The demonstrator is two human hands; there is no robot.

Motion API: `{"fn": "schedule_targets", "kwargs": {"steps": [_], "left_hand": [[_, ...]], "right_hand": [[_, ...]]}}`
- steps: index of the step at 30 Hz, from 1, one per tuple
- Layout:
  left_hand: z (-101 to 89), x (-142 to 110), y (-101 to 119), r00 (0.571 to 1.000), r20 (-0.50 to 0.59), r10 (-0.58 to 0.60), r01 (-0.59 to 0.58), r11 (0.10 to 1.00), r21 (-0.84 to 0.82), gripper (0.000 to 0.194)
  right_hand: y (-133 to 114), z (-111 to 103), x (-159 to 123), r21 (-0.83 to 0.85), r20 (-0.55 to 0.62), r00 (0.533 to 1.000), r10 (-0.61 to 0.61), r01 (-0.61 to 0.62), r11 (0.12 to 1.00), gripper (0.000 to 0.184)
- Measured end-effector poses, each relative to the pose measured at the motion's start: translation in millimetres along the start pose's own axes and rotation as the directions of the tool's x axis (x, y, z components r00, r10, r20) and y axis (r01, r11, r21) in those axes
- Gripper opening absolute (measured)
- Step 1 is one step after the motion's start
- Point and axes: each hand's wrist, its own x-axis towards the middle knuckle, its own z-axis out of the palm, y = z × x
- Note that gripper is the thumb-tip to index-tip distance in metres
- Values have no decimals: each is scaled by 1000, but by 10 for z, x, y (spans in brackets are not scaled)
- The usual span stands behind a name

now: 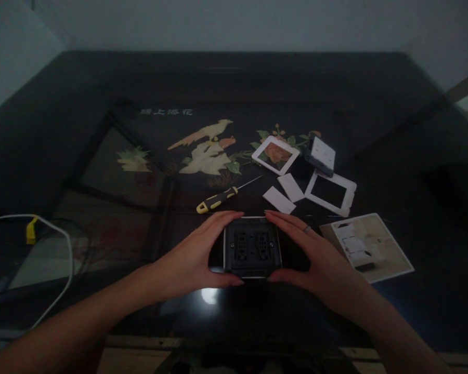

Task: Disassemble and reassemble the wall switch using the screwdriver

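A wall switch (252,249) with a dark inner face, two screws and a thin light rim is held between both hands near the table's front. My left hand (203,254) grips its left side, thumb at the near edge and fingers at the far edge. On the other side my right hand (310,254), wearing a ring, grips it the same way. Just beyond lie a yellow-and-black screwdriver (218,200) and two white rocker plates (280,199) (290,187). Two white frames (256,157) (349,198) lie farther right, with another switch module (322,156) tilted against one.
A printed picture card (392,249) lies right of my right hand. At the left a white cable (68,244) with a yellow tag (31,231) curves over the glossy dark table (203,78). Bird and flower decoration (206,156) shows in the tabletop, along with reflections.
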Motion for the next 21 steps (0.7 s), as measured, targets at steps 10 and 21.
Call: {"fn": "schedule_targets", "kwargs": {"steps": [10,21], "left_hand": [[59,9,-69,1000,-23,13,-13,1000,-14,85],[149,-21,-178,992,-99,78,-79,997,-1,93]], "right_hand": [[-29,0,9,-9,74,995,71,-71,997,89],[-16,-527,74,-350,-148,986,-70,14,936,49]]}}
